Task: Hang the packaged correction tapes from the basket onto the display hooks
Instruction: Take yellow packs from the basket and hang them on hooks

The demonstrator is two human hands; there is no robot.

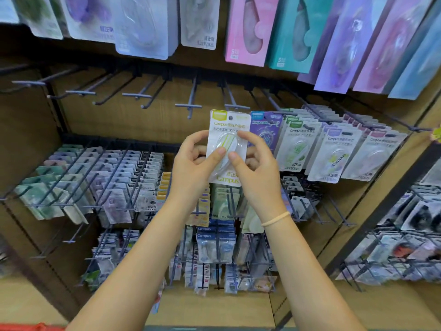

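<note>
I hold one packaged correction tape (226,149) upright between my two hands, its white card with the yellow-green top label facing me. My left hand (194,163) grips its left edge, thumb pressed on the clear blister, fingers curled behind the card. My right hand (255,163) grips the right edge the same way, thumb on the blister just beside my left thumb, forefinger up near the printed text. A pale band (276,218) circles my right wrist.

Just above my hands a row of bare display hooks (191,101) juts toward me from the brown back panel (114,120); the card's hang hole sits just below their tips, not yet on any of them. To the right of my hands, similar packs (334,149) already hang in rows, the nearest purple one (266,130) touching or just behind my card. Below and left of my hands, more hooks carry smaller packs (114,182). Far below my left forearm, a red edge (28,327) shows at the frame's bottom corner
</note>
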